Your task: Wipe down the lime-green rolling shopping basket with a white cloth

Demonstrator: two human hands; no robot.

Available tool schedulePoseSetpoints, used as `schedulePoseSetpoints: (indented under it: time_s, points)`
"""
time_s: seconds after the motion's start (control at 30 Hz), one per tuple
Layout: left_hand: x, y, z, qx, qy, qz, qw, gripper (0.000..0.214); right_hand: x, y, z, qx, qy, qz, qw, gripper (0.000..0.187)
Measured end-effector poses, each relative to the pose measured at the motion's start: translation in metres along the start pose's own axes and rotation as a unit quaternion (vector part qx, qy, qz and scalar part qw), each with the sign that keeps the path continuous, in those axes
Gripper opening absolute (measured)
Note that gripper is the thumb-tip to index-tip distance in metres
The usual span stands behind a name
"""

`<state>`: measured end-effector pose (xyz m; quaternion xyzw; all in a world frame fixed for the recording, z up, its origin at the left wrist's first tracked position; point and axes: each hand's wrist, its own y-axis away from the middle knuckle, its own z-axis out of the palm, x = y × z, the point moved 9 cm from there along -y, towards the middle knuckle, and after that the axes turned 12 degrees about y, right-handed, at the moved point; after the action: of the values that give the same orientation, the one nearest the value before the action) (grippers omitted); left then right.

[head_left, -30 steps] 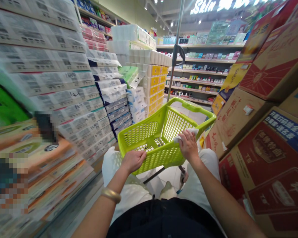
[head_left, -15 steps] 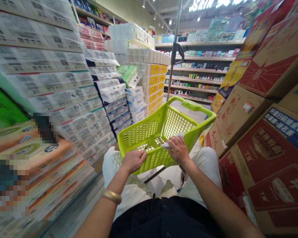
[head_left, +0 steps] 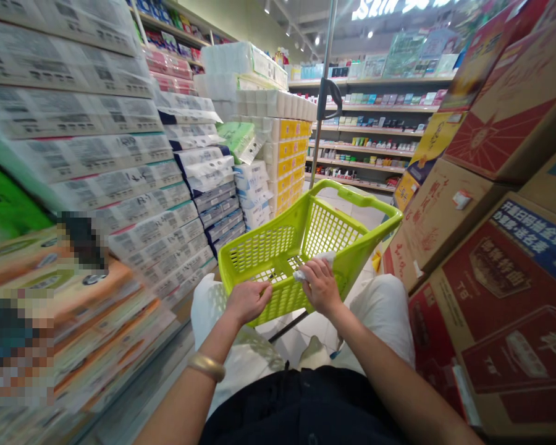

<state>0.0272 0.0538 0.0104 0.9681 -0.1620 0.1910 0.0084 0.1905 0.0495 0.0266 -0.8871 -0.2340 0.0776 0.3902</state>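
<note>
A lime-green plastic shopping basket cart (head_left: 259,250) stands tilted in front of my knees, its basket wall full of square holes. My left hand (head_left: 249,301) is closed over the near rim at its left part. Farther right along the same rim, my right hand (head_left: 322,287) presses a crumpled white wipe (head_left: 324,256) against the plastic, fingers wrapped over it. The wipe sticks out on both sides of the fingers; the rest is hidden under them. Dark bits lie on the basket's floor, too small to name.
Stacked tissue packs (head_left: 120,185) rise close on my left, with toilet roll packs (head_left: 278,105) beyond. Cardboard cartons (head_left: 505,259) crowd the right side. A metal pole with a black handle (head_left: 328,99) stands behind the cart. Shelves of small goods (head_left: 366,130) line the back.
My right hand has slid left along the near rim with the white wipe. My left hand and the cart have stayed nearly where they were.
</note>
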Motion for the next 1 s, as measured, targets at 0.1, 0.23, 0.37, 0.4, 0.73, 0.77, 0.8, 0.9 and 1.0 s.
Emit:
schedulePoseSetpoints:
  time_s: [0.1,0.23,0.37,0.4,0.73,0.77,0.8,0.9,1.0]
  points:
    - [-0.001,0.001,-0.001,0.002,0.001,0.002,1.000,0.043,0.023,-0.003,-0.006,-0.024,0.037,-0.070,0.997,0.031]
    - [-0.001,-0.001,-0.001,0.007,0.009,0.007,1.000,0.043,0.081,-0.010,-0.023,-0.025,0.111,-0.064,0.991,0.027]
    - [-0.005,-0.004,-0.002,0.018,0.015,0.006,1.000,0.046,0.121,-0.017,-0.039,-0.022,0.171,-0.052,0.984,0.023]
    - [-0.007,-0.006,-0.002,0.022,0.016,0.004,1.000,0.047,0.127,-0.019,-0.043,-0.023,0.182,-0.052,0.982,0.022]
    - [-0.025,-0.017,-0.009,0.040,0.009,-0.016,0.999,0.059,0.161,-0.024,-0.056,-0.021,0.198,-0.044,0.979,0.023]
    - [-0.026,-0.018,-0.009,0.041,0.007,-0.016,0.999,0.059,0.163,-0.023,-0.057,-0.018,0.195,-0.042,0.980,0.024]
    - [-0.027,-0.018,-0.009,0.041,0.004,-0.017,0.999,0.060,0.165,-0.023,-0.057,-0.016,0.190,-0.040,0.981,0.024]
    - [-0.031,-0.022,-0.007,0.040,-0.008,-0.021,0.999,0.061,0.174,-0.024,-0.062,-0.007,0.177,-0.026,0.984,0.025]
    - [-0.038,-0.027,-0.009,0.038,-0.022,-0.030,0.999,0.060,0.190,-0.029,-0.072,0.011,0.178,-0.013,0.984,0.023]
